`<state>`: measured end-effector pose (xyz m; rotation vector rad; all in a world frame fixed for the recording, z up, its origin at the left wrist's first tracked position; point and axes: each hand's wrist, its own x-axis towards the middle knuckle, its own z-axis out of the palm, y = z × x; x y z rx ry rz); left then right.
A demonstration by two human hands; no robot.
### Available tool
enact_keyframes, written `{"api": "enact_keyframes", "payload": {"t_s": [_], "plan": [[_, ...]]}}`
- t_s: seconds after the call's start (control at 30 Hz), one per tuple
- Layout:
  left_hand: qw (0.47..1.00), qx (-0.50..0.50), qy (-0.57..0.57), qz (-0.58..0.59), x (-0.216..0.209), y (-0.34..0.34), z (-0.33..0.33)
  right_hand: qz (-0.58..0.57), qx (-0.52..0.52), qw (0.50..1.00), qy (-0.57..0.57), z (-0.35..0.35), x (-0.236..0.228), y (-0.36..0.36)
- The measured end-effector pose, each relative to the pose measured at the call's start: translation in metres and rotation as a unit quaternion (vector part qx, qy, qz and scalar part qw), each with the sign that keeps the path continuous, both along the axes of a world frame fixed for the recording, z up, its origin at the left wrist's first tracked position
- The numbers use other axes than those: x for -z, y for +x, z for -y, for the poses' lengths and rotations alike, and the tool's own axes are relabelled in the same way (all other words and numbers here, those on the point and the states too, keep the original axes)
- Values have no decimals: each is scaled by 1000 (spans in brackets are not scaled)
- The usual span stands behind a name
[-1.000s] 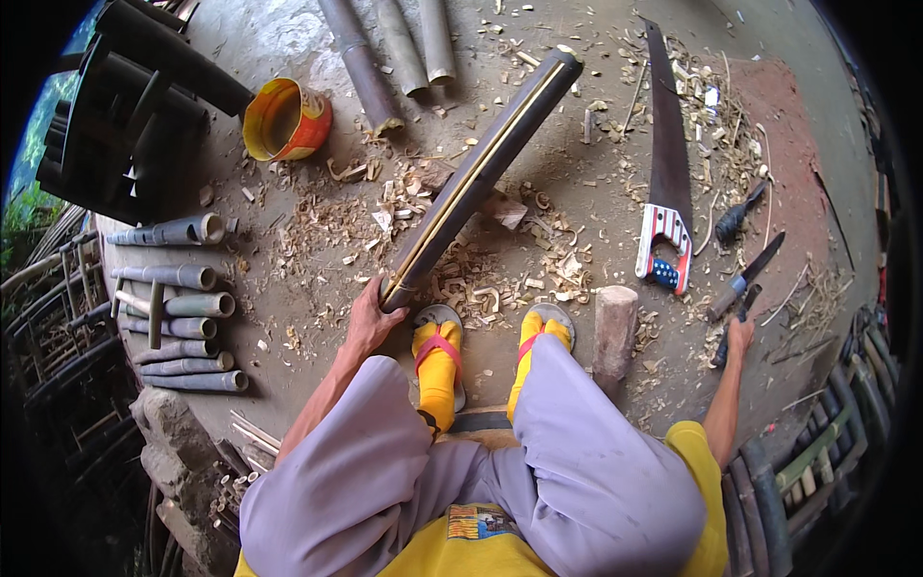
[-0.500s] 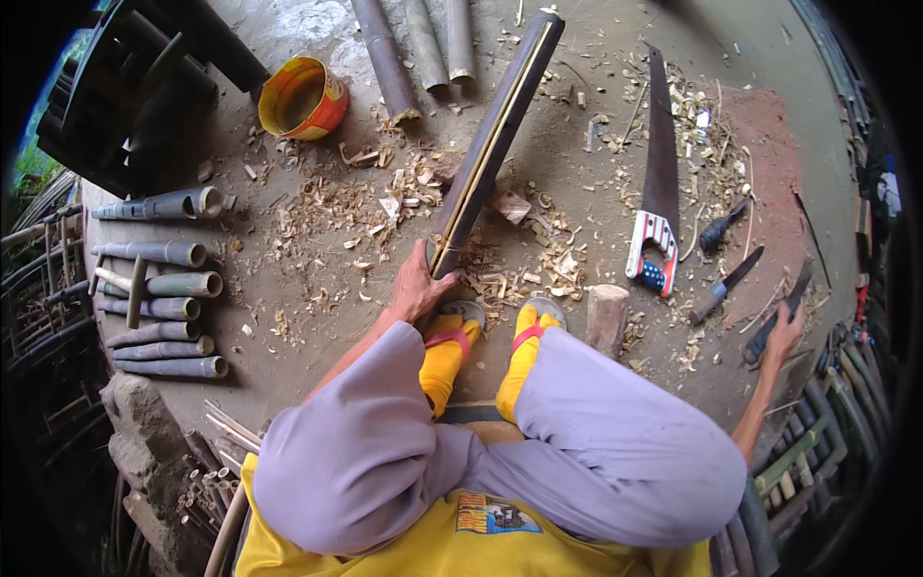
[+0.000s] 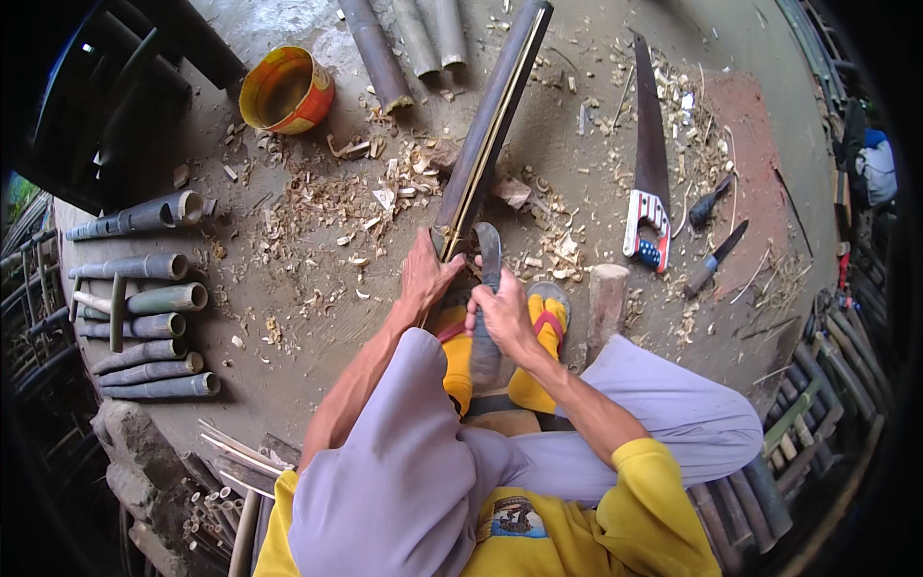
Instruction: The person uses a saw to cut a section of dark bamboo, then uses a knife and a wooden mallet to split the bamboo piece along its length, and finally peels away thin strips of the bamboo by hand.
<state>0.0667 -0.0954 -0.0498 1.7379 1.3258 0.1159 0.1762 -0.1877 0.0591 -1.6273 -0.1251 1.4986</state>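
Observation:
My left hand is wrapped round the near end of a long dark bamboo pole, which slants away to the upper right. Along the pole's length runs a pale split or strip. In my right hand is a knife with a curved dark blade pointing up; its broad handle reaches down between my feet. The blade stands right beside the pole's near end; whether they touch I cannot tell. My feet, in yellow socks, are just below.
Pale shavings litter the floor. To the right lie a handsaw, a small knife and a dark tool. A wooden stump stands by my right foot. Cut bamboo pieces line the left, below a red-yellow bucket.
My right hand has picked up the curved knife from the floor at far right and brought it to the pole's near end. My left hand still holds the pole.

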Motion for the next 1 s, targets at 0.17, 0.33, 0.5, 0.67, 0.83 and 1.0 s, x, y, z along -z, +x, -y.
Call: {"api": "enact_keyframes", "payload": {"t_s": [0.17, 0.33, 0.5, 0.67, 0.83, 1.0], "plan": [[999, -16, -14, -39, -11, 1, -3, -26, 105, 993, 45, -16, 17, -41], [999, -19, -10, -36, -8, -4, 1, -113, 190, 974, 40, -22, 14, -45], [999, -27, -5, -39, -10, -9, 9, -166, 234, 958, 25, -28, 14, -50], [999, -35, -3, -36, -12, -14, 23, -165, 283, 945, 7, -37, 10, -57], [998, -51, 1, -35, -19, -35, 53, -89, 213, 973, 6, -39, 15, -62], [998, -66, 10, -20, -13, -36, 60, 27, 137, 990, 8, -32, 38, -64]]}}
